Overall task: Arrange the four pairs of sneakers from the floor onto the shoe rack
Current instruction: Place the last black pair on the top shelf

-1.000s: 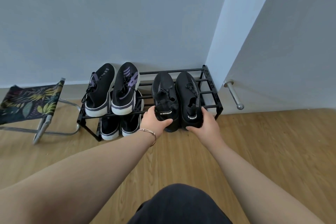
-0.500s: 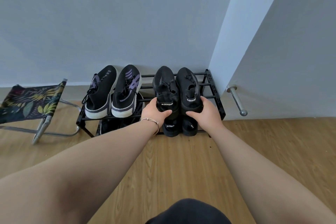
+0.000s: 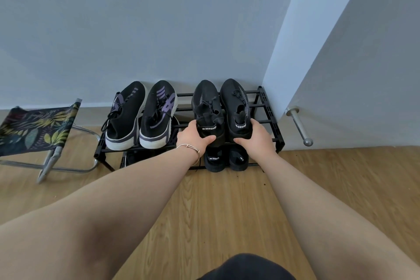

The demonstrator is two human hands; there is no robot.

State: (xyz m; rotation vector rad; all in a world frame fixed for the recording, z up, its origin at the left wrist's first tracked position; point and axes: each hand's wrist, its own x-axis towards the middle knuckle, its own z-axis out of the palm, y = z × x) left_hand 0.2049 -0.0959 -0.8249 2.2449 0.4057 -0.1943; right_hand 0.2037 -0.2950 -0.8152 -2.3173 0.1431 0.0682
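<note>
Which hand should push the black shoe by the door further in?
The right hand. It already holds the heel of the right all-black sneaker, nearest the door; the left hand holds the other one.

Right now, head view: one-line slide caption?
Both hands, left hand and right hand, seat an all-black sneaker pair on the shoe rack top tier beside purple-striped sneakers.

1. The single head view looks forward and steeply down from above the person's outstretched arms.
2. It faces a wall corner, with the black shoe rack [image 3: 270, 118] centred at arm's reach.
</note>
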